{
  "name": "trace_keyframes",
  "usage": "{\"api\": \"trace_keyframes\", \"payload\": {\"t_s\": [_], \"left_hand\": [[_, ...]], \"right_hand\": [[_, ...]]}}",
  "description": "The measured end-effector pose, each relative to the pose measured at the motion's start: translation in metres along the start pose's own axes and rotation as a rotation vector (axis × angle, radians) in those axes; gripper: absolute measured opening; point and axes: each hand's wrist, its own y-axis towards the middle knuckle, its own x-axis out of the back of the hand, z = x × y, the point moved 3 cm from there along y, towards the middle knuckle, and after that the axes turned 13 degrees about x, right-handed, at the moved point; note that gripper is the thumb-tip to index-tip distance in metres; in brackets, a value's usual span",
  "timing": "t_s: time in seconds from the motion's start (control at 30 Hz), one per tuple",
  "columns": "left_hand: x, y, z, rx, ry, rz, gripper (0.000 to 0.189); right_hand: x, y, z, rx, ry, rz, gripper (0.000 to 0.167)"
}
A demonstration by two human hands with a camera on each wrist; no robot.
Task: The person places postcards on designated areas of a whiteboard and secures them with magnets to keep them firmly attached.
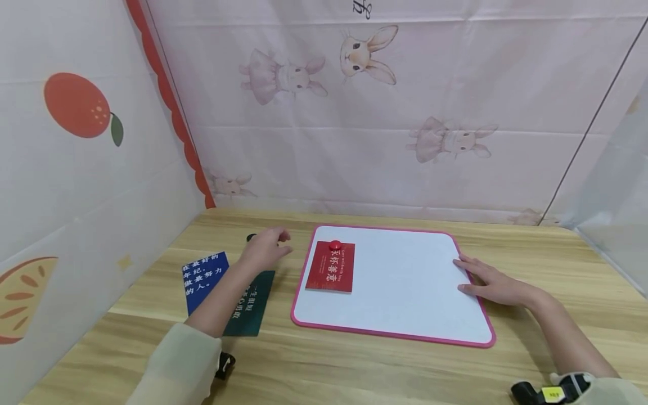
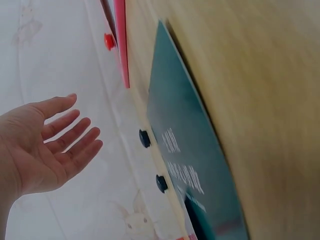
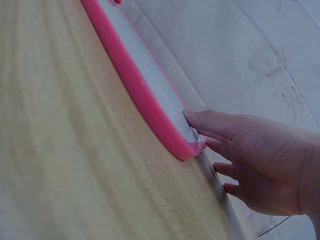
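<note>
A whiteboard (image 1: 405, 281) with a pink rim lies flat on the table. A red card (image 1: 324, 275) sits on its left part, with a red round magnet (image 1: 335, 245) at the card's upper edge. My right hand (image 1: 493, 284) rests on the board's right edge, thumb and fingertips on the rim and white surface. My left hand (image 1: 265, 247) hovers left of the board, holding nothing, its fingers loosely bent. Below it lie a dark green card (image 1: 258, 306), partly hidden by the forearm, and a blue card (image 1: 205, 275). Two black magnets (image 2: 144, 138) show beyond the green card in the left wrist view.
The wooden table (image 1: 385, 371) meets a rabbit-print cloth (image 1: 324, 140) at the back. A fruit-print cloth (image 1: 101, 185) stands along the left side. Black straps (image 1: 552, 391) with devices sit at the wrists.
</note>
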Motion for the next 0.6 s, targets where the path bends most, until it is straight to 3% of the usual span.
{"api": "trace_keyframes", "payload": {"t_s": [0.13,0.43,0.6], "left_hand": [[0.006,-0.001,0.013,0.028,0.0,0.01,0.029],[0.024,-0.007,0.049,0.187,-0.018,0.042,0.037],[0.029,-0.011,0.066,0.268,-0.014,0.091,0.04]], "right_hand": [[0.0,0.0,0.0,0.001,-0.008,0.004,0.071],[0.0,0.001,0.0,0.001,-0.009,0.003,0.071],[0.0,0.001,-0.001,0.002,-0.009,0.003,0.071]]}}
